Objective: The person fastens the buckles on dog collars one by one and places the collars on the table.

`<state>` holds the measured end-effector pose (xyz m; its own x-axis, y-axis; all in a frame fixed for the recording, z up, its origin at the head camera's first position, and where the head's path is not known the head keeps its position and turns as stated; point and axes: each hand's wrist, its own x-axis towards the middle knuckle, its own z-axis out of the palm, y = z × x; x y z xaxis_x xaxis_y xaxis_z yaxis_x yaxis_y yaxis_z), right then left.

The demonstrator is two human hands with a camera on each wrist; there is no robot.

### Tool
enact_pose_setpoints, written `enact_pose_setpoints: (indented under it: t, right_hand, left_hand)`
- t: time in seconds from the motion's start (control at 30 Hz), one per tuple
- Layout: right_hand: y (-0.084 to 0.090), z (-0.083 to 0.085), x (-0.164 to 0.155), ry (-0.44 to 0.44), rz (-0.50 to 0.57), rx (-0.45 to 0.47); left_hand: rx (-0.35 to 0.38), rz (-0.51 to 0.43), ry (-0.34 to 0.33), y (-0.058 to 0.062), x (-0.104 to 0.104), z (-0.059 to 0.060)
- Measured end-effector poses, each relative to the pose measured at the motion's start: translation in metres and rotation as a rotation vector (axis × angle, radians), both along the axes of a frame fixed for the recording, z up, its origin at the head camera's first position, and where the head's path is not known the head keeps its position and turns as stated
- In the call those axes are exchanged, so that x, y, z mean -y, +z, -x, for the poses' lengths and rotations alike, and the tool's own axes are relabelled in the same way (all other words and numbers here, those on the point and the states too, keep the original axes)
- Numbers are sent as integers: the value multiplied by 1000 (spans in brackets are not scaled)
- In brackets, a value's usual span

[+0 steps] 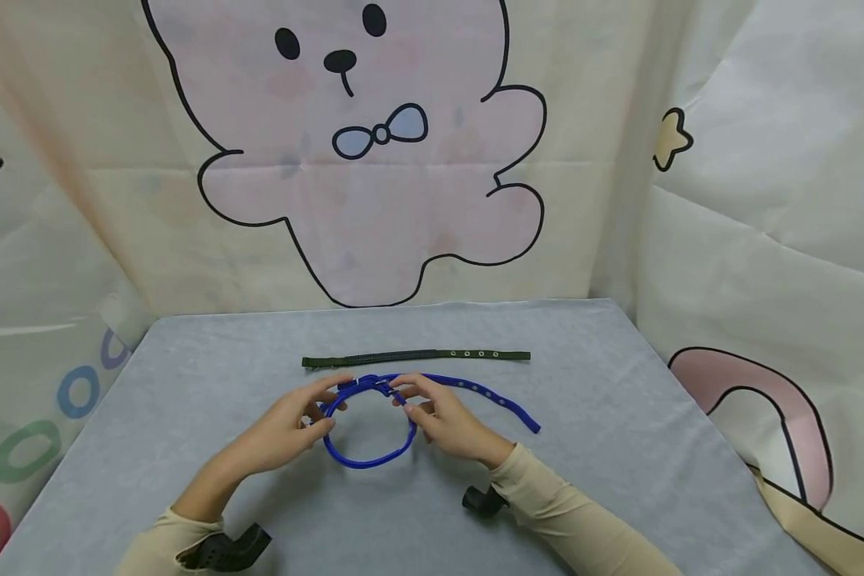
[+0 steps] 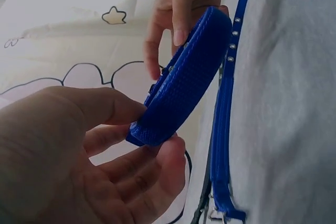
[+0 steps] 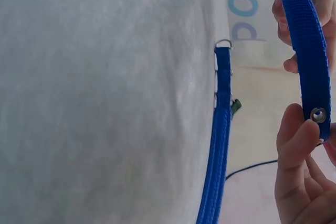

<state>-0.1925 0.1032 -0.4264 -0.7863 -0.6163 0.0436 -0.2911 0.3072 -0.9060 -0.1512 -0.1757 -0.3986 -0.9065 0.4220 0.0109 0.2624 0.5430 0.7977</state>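
Note:
A blue webbing collar [image 1: 370, 458] is bent into a loop just above the grey table [image 1: 605, 448]; its free end with eyelets trails to the right. My left hand [image 1: 334, 398] pinches the loop's left side near the metal buckle. My right hand [image 1: 403, 394] pinches the strap just right of the buckle. In the left wrist view the left hand [image 2: 153, 129] holds the blue collar [image 2: 184, 82] between thumb and fingers. In the right wrist view the right hand [image 3: 308, 136] grips the blue collar [image 3: 307, 45] by an eyelet.
A dark green collar [image 1: 418, 356] lies flat and straight just behind the hands. Printed cloth with a cartoon bear [image 1: 360, 152] hangs behind and beside the table. Black wrist mounts [image 1: 226, 550] sit on both beige sleeves.

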Motion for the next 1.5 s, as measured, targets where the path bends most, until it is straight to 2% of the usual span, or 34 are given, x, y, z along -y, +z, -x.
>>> enact_pose_setpoints:
  t: [0.07,0.2,0.53,0.8,0.97,1.1,1.33,1.5]
  right_hand:
    - [-1,0,3,23,0,14]
    - [1,0,10,71,-16,5]
    - [-2,6,34,160,-42,55]
    - [-1,5,51,205,-89,100]
    - [-2,0,68,248,-131,123]
    - [-5,-3,84,283,-154,133]
    - [-1,-10,115,288,-211,129]
    - [1,-15,135,293,-255,118]
  left_hand:
    - [27,-23,-35,-2,7,-2]
    - [49,-32,-45,-5,18,-5]
    - [64,-1,18,-11,42,-9]
    - [67,18,25,-14,57,-10]
    - [128,-4,34,-20,73,-19]
    - [166,15,59,-24,89,-27]
    - [164,54,56,-25,118,-32]
    - [122,84,23,-27,140,-33]
